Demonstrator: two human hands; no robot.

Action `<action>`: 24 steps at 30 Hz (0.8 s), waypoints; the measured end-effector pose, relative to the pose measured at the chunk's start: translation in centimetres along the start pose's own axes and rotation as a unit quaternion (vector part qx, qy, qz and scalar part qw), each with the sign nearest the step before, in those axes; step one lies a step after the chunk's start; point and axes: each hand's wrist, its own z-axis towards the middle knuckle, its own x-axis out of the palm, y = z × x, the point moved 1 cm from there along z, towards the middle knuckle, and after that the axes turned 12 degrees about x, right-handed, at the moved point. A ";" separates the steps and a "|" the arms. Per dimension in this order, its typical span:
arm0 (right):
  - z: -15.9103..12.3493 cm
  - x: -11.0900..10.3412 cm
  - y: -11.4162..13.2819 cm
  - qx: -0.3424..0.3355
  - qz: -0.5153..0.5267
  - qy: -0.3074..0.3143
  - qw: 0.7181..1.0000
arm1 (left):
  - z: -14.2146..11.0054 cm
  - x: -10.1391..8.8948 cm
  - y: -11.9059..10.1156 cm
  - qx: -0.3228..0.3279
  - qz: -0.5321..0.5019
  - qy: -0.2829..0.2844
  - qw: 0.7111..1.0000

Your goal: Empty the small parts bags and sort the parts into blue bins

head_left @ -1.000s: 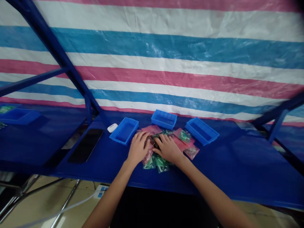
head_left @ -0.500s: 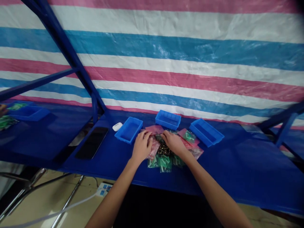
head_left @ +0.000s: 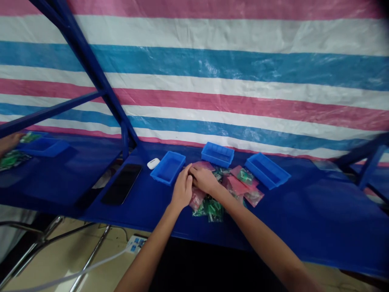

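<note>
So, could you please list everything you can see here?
trays: three, blue, beyond the hands
tray: one, blue, far left
bags: many, pink and green, piled under the hands
phone: one, black, left of the trays
earbud case: one, white, by the left tray
table: one, blue, under these
tarp: one, pink, white and blue, behind the table
power strip: one, white, on the floor
co-worker's hand: one, far left
left hand: one, on the bags
right hand: one, on the bags

Smooth moulded plastic is seen on the blue bin (head_left: 167, 168), thin glossy film on the pink bag (head_left: 253, 197), creased woven plastic on the striped tarpaulin (head_left: 194, 69), dark polished glass on the phone (head_left: 121, 184)
</note>
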 end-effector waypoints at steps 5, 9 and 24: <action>-0.3 -0.8 -1.2 0.011 -0.004 -0.002 1.000 | 0.0 0.6 0.0 0.030 0.095 0.048 0.994; -1.7 -2.9 -4.3 0.051 -0.022 -0.023 0.998 | 0.3 0.8 -0.7 0.080 0.185 0.098 0.975; -8.6 -3.4 -13.0 0.102 -0.006 -0.135 0.986 | 1.0 0.6 -3.4 0.179 0.241 0.147 0.942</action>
